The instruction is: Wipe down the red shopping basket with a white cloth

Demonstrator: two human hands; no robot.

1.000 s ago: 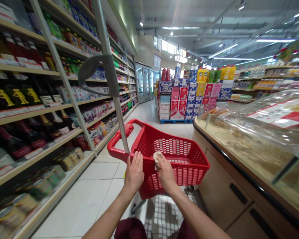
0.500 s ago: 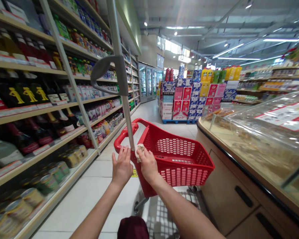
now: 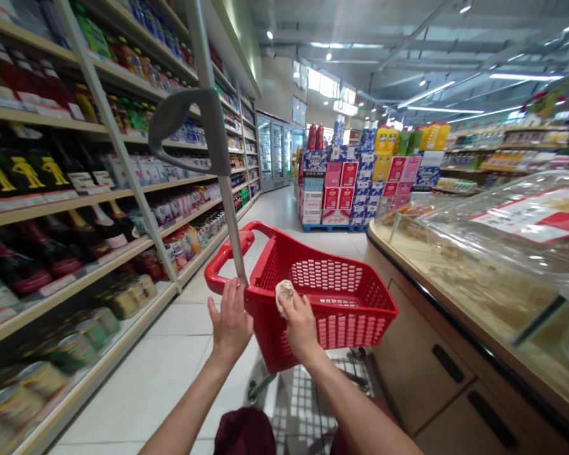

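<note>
In front of me stands a red shopping cart (image 3: 260, 328) with a perforated basket. A grey metal pole (image 3: 230, 221) with a grey plastic loop grip (image 3: 189, 133) rises from its handle end. My left hand (image 3: 231, 322) lies with fingers stretched against the cart's corner, at the foot of the pole, holding nothing. My right hand (image 3: 301, 322) grips a crumpled whitish cloth (image 3: 283, 296) at the near upper rim of the basket. The cloth's underside is hidden, so its exact contact with the rim cannot be made out.
Shelves (image 3: 118, 199) of bottles and cans line the left side. A glass-edged counter (image 3: 379, 230) with clear plastic covers stands close on the right. Stacked drink cartons (image 3: 336, 189) stand on a blue pallet ahead, with glass-door fridges (image 3: 271, 148) farther back.
My right hand has moved the cloth rightward along the basket rim, away from the pole. My left hand stays by the pole's foot. The view has shifted slightly.
</note>
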